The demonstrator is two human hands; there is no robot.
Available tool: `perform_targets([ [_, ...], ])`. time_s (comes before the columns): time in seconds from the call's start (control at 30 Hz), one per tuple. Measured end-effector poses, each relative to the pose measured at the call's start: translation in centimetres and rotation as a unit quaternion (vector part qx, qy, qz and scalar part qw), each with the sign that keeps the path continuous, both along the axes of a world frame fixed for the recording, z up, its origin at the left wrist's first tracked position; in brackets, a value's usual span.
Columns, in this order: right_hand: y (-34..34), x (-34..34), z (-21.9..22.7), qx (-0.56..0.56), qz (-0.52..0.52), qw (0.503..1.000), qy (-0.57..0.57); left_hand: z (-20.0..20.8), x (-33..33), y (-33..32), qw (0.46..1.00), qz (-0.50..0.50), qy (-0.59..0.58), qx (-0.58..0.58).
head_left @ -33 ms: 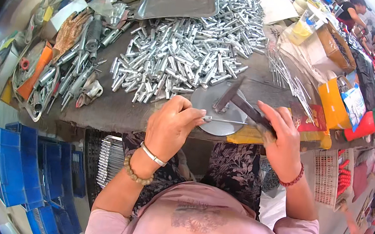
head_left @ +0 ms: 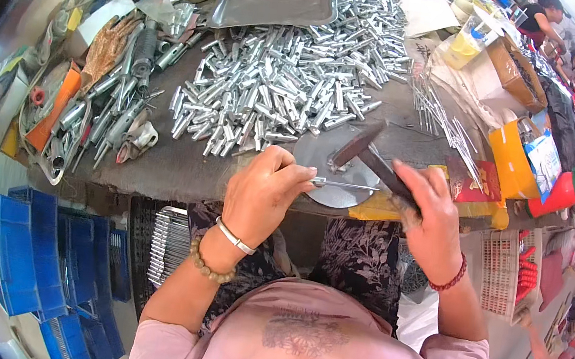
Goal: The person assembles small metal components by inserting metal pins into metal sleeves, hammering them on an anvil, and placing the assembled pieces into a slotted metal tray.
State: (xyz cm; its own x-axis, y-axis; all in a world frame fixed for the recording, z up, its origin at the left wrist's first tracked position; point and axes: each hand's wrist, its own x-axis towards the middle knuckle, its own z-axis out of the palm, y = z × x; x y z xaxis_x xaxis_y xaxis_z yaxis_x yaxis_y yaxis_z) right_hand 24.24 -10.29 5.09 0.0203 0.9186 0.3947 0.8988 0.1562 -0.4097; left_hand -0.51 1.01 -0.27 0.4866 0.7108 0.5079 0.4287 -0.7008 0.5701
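My left hand pinches one end of a thin metal rod, which points to the right above a round grey metal plate at the table's front edge. Whatever part of the rod is inside the fingers is hidden. My right hand is closed round the dark handle of a hammer. Its head hangs over the plate, just beyond the rod; whether it touches anything I cannot tell. Past the plate spreads a big heap of short silver metal tubes.
Thin rods lie at right, near a red packet and a yellow box. A shallow metal tray sits behind the heap. Tools and a glove crowd the left. Blue bins stand below left; other people work at far right.
The hammer's head has shifted slightly and looks sharper, its handle tilting a little differently in my right hand. My left hand and the rod are practically where they were.
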Motion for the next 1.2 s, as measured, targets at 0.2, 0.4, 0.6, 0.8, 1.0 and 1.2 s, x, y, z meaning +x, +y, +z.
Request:
perform_targets([
  [0.2, -1.6, -1.6, 0.5, 0.136, 0.02, 0.991, -0.007, -0.9, -0.1, 0.1, 1.0, -0.008, -0.013, 0.002],
  [0.4, -1.5, -1.4, -1.4, 0.042, 0.055, 0.997, -0.028, -0.8, 0.0, 0.3, 1.0, -0.004, -0.003, -0.007],
  [0.6, 0.4, -0.5, -0.7, 0.012, 0.033, 0.994, 0.101, -0.4, -0.1, 0.1, 1.0, -0.018, -0.013, -0.002],
  [0.8, 1.2, -1.5, 0.0, 0.098, 0.048, 0.981, -0.158, -0.5, -0.2, 0.0, 0.999, -0.018, -0.023, -0.022],
  [1.0, -0.6, -3.9, -0.8, 0.0, 0.03, 0.999, -0.022, -0.6, -0.5, -0.1, 0.999, -0.023, -0.027, -0.024],
  [1.2, -0.2, -3.3, -1.4, -0.019, 0.013, 0.999, -0.038, -0.3, -0.7, -0.1, 0.998, -0.045, -0.015, -0.039],
])
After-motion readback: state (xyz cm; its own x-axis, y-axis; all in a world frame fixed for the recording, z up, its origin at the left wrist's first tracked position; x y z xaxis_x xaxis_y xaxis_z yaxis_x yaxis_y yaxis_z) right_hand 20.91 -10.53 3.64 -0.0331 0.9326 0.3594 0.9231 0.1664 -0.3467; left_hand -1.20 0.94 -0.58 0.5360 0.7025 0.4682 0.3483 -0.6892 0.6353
